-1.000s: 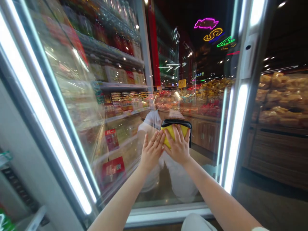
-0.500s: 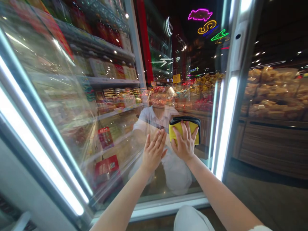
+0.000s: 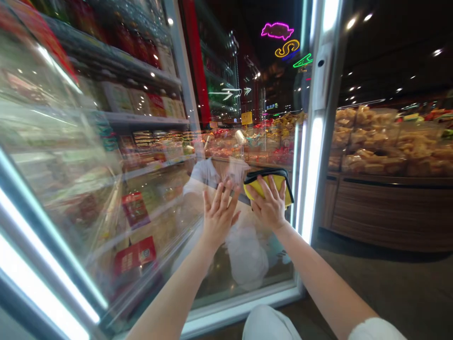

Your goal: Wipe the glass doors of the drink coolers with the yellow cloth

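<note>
Most of the view is filled by a tall glass pane [image 3: 212, 288], which is bounded along its bottom edge by a pale frame rail [image 3: 244, 308] and along its right edge by a bright light strip [image 3: 313, 174]. Beyond that right edge a wood-sided display stand [image 3: 382, 217] is seen, heaped with pale packaged goods [image 3: 368, 160]. A faint reflection of a person [image 3: 246, 255] is carried by the pane. Toward its lower left corner red packs [image 3: 134, 257] are shown, though whether they are reflected or seen through the glass cannot be told. The left hand [image 3: 215, 224] is held palm toward the glass, its fingers [image 3: 225, 198] spread wide and nothing grasped; whether the palm meets the pane cannot be told. The right hand [image 3: 271, 208], its fingers likewise fanned, is laid over a dark-bordered yellow cloth [image 3: 255, 185], which is pressed rather than gripped, near the pane's right edge and well above its bottom edge. The step in hand is judged to be the pressing of this cloth flat to the glass; by the next move, even pressure is called for, along with care where the border lies close to the strip.
</note>
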The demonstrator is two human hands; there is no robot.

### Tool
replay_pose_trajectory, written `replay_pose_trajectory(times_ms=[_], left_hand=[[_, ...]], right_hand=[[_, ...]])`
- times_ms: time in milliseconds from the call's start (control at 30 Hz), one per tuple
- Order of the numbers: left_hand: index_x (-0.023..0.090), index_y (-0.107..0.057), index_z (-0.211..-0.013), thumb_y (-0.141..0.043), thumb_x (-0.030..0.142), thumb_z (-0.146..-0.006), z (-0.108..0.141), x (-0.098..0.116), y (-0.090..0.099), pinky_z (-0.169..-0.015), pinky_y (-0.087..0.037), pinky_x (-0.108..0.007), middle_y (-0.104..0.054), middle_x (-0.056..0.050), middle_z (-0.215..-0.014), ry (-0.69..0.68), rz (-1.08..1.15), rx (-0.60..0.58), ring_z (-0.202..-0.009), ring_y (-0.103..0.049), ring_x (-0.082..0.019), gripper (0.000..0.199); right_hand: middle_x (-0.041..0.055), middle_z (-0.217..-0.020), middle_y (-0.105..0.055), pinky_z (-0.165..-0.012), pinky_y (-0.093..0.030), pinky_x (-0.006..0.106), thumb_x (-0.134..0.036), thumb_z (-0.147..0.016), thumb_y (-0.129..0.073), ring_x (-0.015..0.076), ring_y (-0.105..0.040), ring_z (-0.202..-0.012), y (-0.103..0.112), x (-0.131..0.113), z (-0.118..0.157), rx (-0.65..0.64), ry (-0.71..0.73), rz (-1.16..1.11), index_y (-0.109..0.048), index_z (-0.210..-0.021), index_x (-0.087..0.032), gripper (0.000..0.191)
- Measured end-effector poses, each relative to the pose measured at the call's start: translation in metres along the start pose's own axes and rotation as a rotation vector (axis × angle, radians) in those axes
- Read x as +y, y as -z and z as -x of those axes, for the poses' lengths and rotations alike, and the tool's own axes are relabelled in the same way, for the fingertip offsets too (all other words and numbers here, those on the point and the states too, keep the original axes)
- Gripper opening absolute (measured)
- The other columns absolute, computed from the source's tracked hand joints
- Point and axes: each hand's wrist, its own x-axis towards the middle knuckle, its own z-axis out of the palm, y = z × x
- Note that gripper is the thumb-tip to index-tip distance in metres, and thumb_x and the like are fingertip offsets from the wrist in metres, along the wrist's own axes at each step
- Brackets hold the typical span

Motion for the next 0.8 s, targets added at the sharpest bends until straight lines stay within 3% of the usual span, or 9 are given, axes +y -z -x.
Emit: replay_pose_trajectory(times_ms=[133,267,367,467,567,633,733,800], left_hand=[[0.027,-0.017,-0.164,-0.060,0.042,-0.098,-0.013,0.007,-0.004,-0.128,0.010,-0.058,-0.034,-0.012,-0.166,-0.015,0.008,-0.008,-0.157,-0.024,-0.029,0.081],[0.028,-0.015,-0.165,-0.059,0.041,-0.099,-0.013,0.015,-0.011,-0.128,0.008,-0.057,-0.031,-0.011,-0.167,-0.004,0.034,-0.005,-0.158,-0.023,-0.028,0.081],[0.028,-0.012,-0.165,-0.060,0.040,-0.098,-0.009,0.019,-0.015,-0.128,0.010,-0.058,-0.033,-0.011,-0.166,-0.009,0.060,-0.022,-0.157,-0.025,-0.028,0.083],[0.026,-0.010,-0.165,-0.059,0.037,-0.099,-0.008,0.024,-0.015,-0.127,0.011,-0.059,-0.033,-0.013,-0.166,-0.003,0.071,-0.038,-0.157,-0.026,-0.029,0.083],[0.026,-0.010,-0.165,-0.058,0.035,-0.100,-0.006,0.028,-0.014,-0.127,0.010,-0.060,-0.030,-0.013,-0.167,0.013,0.079,-0.038,-0.157,-0.026,-0.030,0.081],[0.027,-0.012,-0.165,-0.059,0.035,-0.099,-0.001,0.030,-0.015,-0.128,0.009,-0.060,-0.029,-0.013,-0.167,0.020,0.090,-0.042,-0.157,-0.024,-0.030,0.081],[0.027,-0.014,-0.165,-0.060,0.036,-0.099,0.009,0.030,-0.017,-0.128,0.010,-0.059,-0.030,-0.011,-0.167,0.013,0.099,-0.049,-0.159,-0.020,-0.029,0.081],[0.028,-0.015,-0.165,-0.060,0.037,-0.099,0.016,0.030,-0.018,-0.128,0.011,-0.058,-0.030,-0.010,-0.168,0.000,0.102,-0.051,-0.159,-0.017,-0.027,0.080]], right_hand=[[0.0054,-0.154,-0.054,-0.127,-0.024,0.055,-0.030,-0.102,-0.051,0.0281,-0.046,-0.145,0.005,0.040,-0.030,0.057,-0.002,-0.032,-0.068,-0.135,-0.034,0.037],[0.0084,-0.158,-0.048,-0.122,-0.032,0.057,-0.031,-0.103,-0.047,0.0299,-0.044,-0.146,0.001,0.042,0.003,0.145,-0.213,0.013,-0.064,-0.139,-0.030,0.040],[0.0087,-0.161,-0.044,-0.121,-0.033,0.058,-0.028,-0.102,-0.049,0.0309,-0.041,-0.148,0.000,0.032,0.017,0.072,-0.201,-0.003,-0.062,-0.142,-0.030,0.042],[0.0050,-0.163,-0.041,-0.124,-0.028,0.056,-0.026,-0.101,-0.050,0.0291,-0.037,-0.150,0.006,0.041,-0.002,-0.028,-0.122,-0.037,-0.060,-0.144,-0.035,0.045],[0.0058,-0.166,-0.037,-0.125,-0.026,0.056,-0.027,-0.101,-0.050,0.0294,-0.031,-0.154,0.010,0.056,-0.013,-0.027,-0.166,-0.025,-0.056,-0.147,-0.034,0.047],[0.0084,-0.166,-0.036,-0.124,-0.028,0.057,-0.029,-0.102,-0.049,0.0302,-0.030,-0.155,0.008,0.052,0.005,-0.013,-0.237,-0.010,-0.054,-0.149,-0.031,0.047],[0.0132,-0.166,-0.034,-0.121,-0.031,0.061,-0.030,-0.101,-0.051,0.0335,-0.030,-0.154,0.003,0.022,0.053,-0.011,-0.320,0.009,-0.053,-0.149,-0.027,0.049],[0.0150,-0.164,-0.037,-0.120,-0.031,0.063,-0.031,-0.100,-0.052,0.0355,-0.031,-0.153,0.001,0.002,0.071,-0.033,-0.284,0.003,-0.055,-0.147,-0.025,0.048]])
